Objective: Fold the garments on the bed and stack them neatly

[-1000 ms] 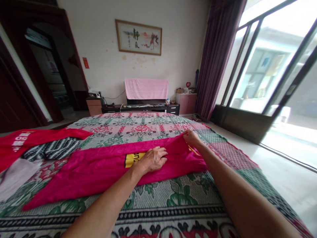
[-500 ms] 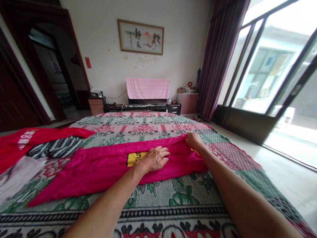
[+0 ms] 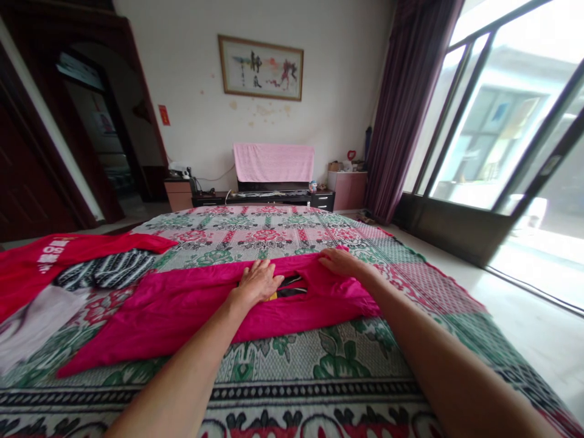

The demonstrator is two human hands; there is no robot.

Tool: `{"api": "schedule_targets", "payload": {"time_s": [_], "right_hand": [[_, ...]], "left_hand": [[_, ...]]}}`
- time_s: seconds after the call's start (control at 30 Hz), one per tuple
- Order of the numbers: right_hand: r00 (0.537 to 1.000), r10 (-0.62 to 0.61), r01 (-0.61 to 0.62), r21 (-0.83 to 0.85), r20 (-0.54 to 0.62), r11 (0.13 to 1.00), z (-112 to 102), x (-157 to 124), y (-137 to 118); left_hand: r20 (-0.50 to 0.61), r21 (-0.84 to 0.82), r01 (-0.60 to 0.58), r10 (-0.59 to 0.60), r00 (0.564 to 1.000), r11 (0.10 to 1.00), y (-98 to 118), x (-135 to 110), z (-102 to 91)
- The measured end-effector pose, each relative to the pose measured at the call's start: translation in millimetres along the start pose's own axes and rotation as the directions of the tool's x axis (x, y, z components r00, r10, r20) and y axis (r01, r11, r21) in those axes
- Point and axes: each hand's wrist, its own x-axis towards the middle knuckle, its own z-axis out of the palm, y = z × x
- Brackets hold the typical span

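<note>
A magenta garment (image 3: 182, 307) lies spread across the patterned bedspread (image 3: 292, 365). My left hand (image 3: 258, 283) lies flat on its upper edge, fingers stretched out, covering most of a yellow and black print (image 3: 287, 287). My right hand (image 3: 340, 263) rests flat on the garment's right end, fingers pointing left over a fold of cloth. Neither hand grips anything.
At the left lie a red shirt with white lettering (image 3: 41, 264), a black and white striped cloth (image 3: 107, 269) and a pale cloth (image 3: 31, 322). Beyond the bed stand a low cabinet with a pink towel (image 3: 272, 163), a framed picture (image 3: 260, 67), a purple curtain (image 3: 401, 109) and glass doors.
My left hand slid up and left off the yellow print to the garment's top edge. My right hand let go of the corner, folded it leftwards and now lies flat.
</note>
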Motion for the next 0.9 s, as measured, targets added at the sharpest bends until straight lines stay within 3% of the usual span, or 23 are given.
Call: {"api": "schedule_targets", "payload": {"time_s": [0.13, 0.3, 0.5, 0.63, 0.77, 0.9], "right_hand": [[0.993, 0.052, -0.056, 0.038, 0.105, 0.998, 16.2, -3.1, 4.5], [0.963, 0.18, -0.188, 0.024, 0.2, 0.982, 23.1, -8.3, 5.2], [0.968, 0.182, -0.192, 0.045, 0.173, 0.98, 23.3, -10.8, 3.7], [0.981, 0.167, -0.174, 0.07, 0.099, 0.982, 26.6, -10.8, 6.6], [0.978, 0.21, -0.211, 0.068, 0.02, 0.975, 26.0, -8.2, -1.7], [0.987, 0.112, -0.1, 0.108, -0.113, 0.989, 25.1, -5.3, -26.3]], "left_hand": [[0.125, -0.025, 0.062, -0.059, 0.99, 0.998, -2.2, -1.1, 1.3], [0.174, -0.004, 0.079, -0.077, 0.982, 0.997, 0.2, -0.8, -1.7], [0.186, -0.043, 0.039, -0.03, 0.982, 0.998, -6.6, -11.9, -13.4], [0.155, -0.038, 0.074, -0.067, 0.986, 0.997, -46.5, -39.4, -32.2], [0.093, -0.006, 0.218, -0.217, 0.972, 0.976, -110.1, -78.3, -46.4], [0.003, 0.047, 0.335, -0.335, 0.942, 0.941, -170.3, -108.2, -49.5]]}}
